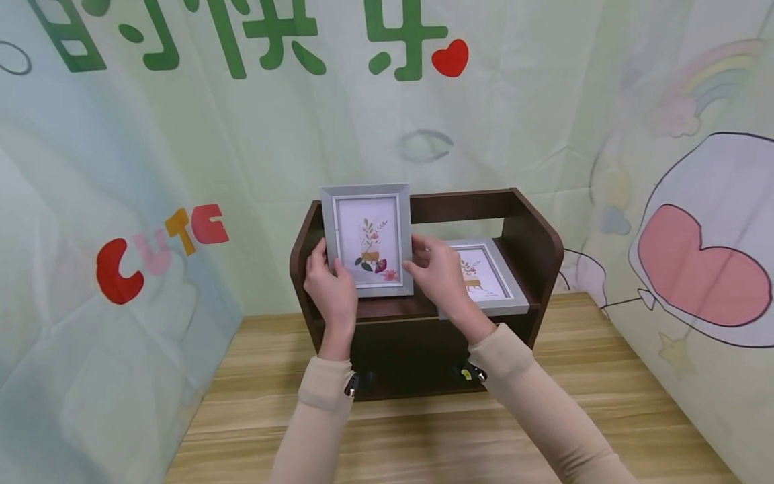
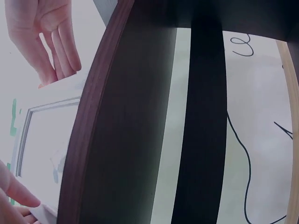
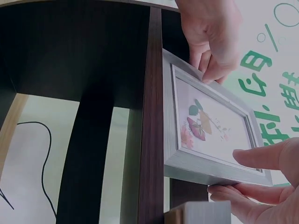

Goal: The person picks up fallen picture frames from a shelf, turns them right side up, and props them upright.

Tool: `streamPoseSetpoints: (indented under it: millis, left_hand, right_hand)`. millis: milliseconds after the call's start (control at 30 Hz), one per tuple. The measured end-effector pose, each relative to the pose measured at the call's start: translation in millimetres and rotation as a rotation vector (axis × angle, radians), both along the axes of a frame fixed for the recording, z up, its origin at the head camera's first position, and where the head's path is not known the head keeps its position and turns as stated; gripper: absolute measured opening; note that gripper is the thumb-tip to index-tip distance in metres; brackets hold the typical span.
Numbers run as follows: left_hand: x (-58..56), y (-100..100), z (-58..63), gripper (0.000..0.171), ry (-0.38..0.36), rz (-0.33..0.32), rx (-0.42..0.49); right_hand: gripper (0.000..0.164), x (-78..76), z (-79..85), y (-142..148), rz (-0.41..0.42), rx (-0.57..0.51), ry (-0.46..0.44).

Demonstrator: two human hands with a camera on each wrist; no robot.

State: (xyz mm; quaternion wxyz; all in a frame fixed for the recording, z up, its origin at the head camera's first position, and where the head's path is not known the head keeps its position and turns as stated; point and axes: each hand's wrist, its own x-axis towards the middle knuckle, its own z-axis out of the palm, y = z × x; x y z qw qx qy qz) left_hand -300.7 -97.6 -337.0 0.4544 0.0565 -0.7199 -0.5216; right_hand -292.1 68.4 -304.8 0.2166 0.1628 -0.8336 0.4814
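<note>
A grey picture frame [image 1: 367,290] with a plant picture stands nearly upright at the shelf's left side, between both hands. My left hand [image 1: 331,286] grips its left edge, thumb toward the front. My right hand [image 1: 439,272] pinches the right edge, with the thumb [image 3: 257,157] over the front and fingers behind. Dried leaves and a dark red flower show low in the picture [image 3: 205,126]. A second grey picture frame [image 1: 514,294] lies face up on the right of the shelf, partly hidden by the right hand; its corner [image 3: 205,212] shows in the right wrist view.
The dark brown shelf [image 1: 417,307] has raised side panels [image 1: 535,235] and a back rail [image 1: 462,207]. It stands on a wood-grain table [image 1: 254,376]. Printed cloth walls [image 1: 266,148] enclose the back and sides.
</note>
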Motion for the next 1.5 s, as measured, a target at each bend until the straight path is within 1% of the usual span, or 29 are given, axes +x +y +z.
streamPoseSetpoints:
  millis: [100, 200, 433, 600, 633, 700, 767, 833, 900, 967, 1033, 1167, 1267, 1367, 1500]
  left_hand:
    - [3.1, 3, 1.2, 0.041, -0.020, 0.014, -0.017]
    - [6.6, 6, 2.4, 0.045, -0.026, 0.020, -0.013]
    - [13.2, 13, 4.8, 0.055, -0.033, -0.027, 0.014]
    - [14.8, 15, 5.3, 0.058, -0.029, -0.017, 0.008]
    - [14.9, 16, 5.1, 0.059, -0.018, -0.011, 0.004]
    - [15.4, 19, 4.4, 0.060, 0.029, 0.007, -0.020]
    - [17.2, 24, 3.7, 0.061, 0.103, 0.023, -0.062]
    - [19.9, 32, 2.8, 0.061, 0.185, 0.033, -0.126]
    - [23.1, 41, 1.9, 0.058, 0.243, 0.018, -0.187]
    - [25.7, 50, 1.4, 0.053, 0.263, -0.030, -0.226]
    - [27.1, 57, 0.9, 0.048, 0.235, -0.093, -0.254]
    - [29.7, 69, 0.5, 0.042, 0.104, -0.227, -0.288]
    - [32.0, 75, -0.5, 0.038, 0.005, -0.304, -0.304]
    - [33.6, 80, -1.6, 0.037, -0.080, -0.368, -0.317]
    - [37.6, 87, -1.9, 0.040, -0.209, -0.439, -0.338]
  right_hand:
    - [0.046, 0.9, 0.1, -2, 0.005, -0.006, 0.009]
    - [0.046, 1.2, 0.6, -2, 0.016, -0.005, 0.017]
    - [0.046, 1.1, 1.5, -3, 0.012, 0.003, 0.018]
    - [0.046, -0.3, 1.8, -2, 0.018, 0.022, 0.025]
    - [0.046, -0.6, 2.1, -1, 0.025, 0.024, 0.021]
    - [0.047, 0.5, 3.5, 2, 0.033, 0.032, 0.007]
    - [0.048, 1.6, 5.8, 7, 0.035, 0.044, -0.012]
    - [0.049, 2.9, 8.1, 15, 0.024, 0.061, -0.026]
    - [0.049, 4.3, 10.1, 25, -0.004, 0.085, -0.039]
    - [0.049, 4.6, 11.2, 37, -0.036, 0.109, -0.046]
    - [0.050, 5.6, 11.9, 48, -0.080, 0.136, -0.053]
    - [0.050, 8.1, 9.1, 69, -0.165, 0.171, -0.085]
    - [0.050, 9.8, 3.8, 83, -0.234, 0.194, -0.114]
    - [0.051, 10.5, -1.4, 95, -0.296, 0.214, -0.155]
    - [0.057, 13.4, -5.1, 106, -0.331, 0.241, -0.252]
